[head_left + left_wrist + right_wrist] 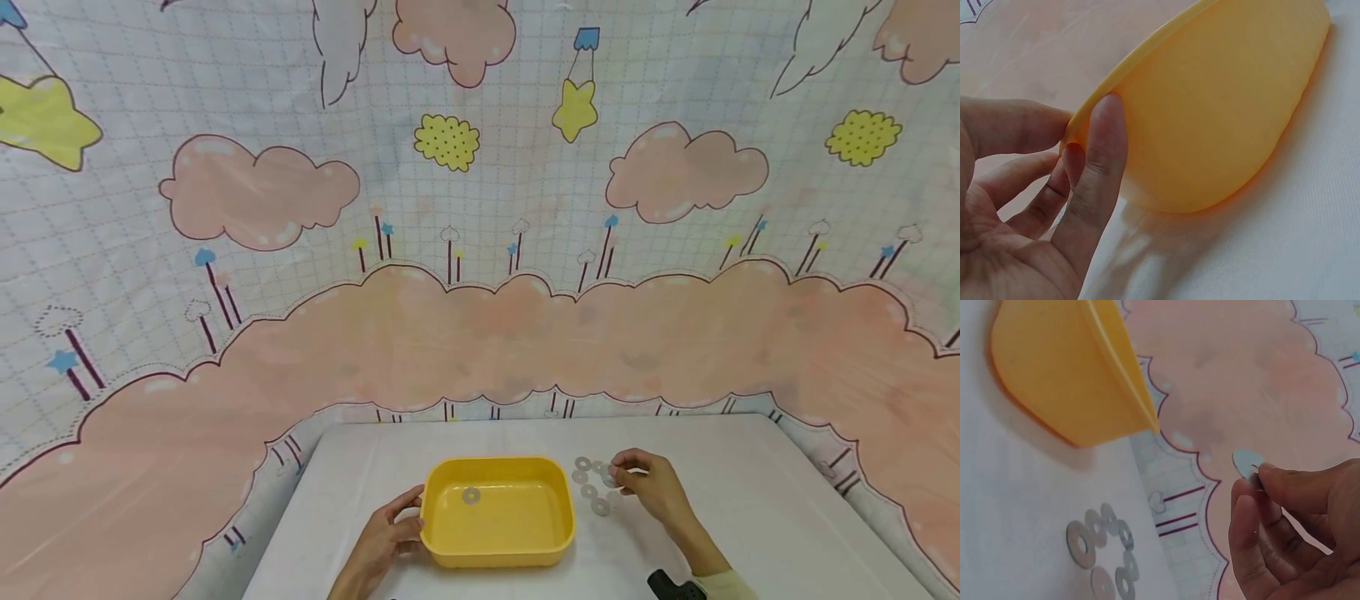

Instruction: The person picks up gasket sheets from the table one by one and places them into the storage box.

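Note:
A yellow plastic tray (497, 560) sits on the white table, with one flat metal washer (471, 496) lying inside it. My left hand (384, 536) holds the tray's left side, and the left wrist view shows the thumb and fingers pinching its rim (1116, 72). Right of the tray, my right hand (654, 485) pinches a washer (1246, 461) between thumb and fingertips, raised off the table. Several loose washers (1080, 544) lie in a small group on the cloth, below and beside that hand.
White cloth covers the table (757, 500). Behind it hangs a curtain (525, 333) printed with clouds and stars. A dark band (675, 586) is on the right wrist, near a pale sleeve (723, 586).

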Available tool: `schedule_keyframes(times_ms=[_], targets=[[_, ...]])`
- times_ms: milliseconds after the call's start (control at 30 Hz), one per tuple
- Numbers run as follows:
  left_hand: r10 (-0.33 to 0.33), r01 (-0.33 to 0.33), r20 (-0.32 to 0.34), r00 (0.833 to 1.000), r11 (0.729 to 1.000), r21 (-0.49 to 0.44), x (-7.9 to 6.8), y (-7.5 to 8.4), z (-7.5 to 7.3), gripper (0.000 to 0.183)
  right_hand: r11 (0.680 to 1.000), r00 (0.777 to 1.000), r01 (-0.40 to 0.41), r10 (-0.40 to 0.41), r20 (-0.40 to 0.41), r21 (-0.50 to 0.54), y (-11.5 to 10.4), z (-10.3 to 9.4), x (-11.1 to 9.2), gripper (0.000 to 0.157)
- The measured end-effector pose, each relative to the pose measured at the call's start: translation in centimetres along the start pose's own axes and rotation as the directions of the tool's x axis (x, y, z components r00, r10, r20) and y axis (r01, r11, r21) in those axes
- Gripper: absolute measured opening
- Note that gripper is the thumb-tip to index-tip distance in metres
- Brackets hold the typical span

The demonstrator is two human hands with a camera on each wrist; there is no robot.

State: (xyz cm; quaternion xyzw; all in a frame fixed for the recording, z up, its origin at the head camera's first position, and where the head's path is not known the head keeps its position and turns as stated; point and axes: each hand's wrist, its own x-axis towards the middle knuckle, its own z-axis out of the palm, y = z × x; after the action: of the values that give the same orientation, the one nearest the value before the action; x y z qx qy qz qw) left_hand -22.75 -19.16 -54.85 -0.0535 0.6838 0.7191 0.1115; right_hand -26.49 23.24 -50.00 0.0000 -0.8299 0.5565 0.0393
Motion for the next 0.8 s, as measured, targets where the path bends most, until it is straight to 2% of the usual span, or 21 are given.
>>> schedule_keyframes(times_ms=[333,800], targets=[[0.013,-0.013,0.024,1.0,1.0,-0.012,-0.3,0.2,0.0,0.072,0.999,0.999,0.007,-0.009,0.046,0.033,-1.5,1.2,0.3,0.018],[0.032,-0.031,0.039,0.999,0.999,-0.017,-0.3,0.2,0.0,0.07,0.997,0.996,0.028,-0.034,0.08,0.075,-3.0,3.2,0.7,0.014]])
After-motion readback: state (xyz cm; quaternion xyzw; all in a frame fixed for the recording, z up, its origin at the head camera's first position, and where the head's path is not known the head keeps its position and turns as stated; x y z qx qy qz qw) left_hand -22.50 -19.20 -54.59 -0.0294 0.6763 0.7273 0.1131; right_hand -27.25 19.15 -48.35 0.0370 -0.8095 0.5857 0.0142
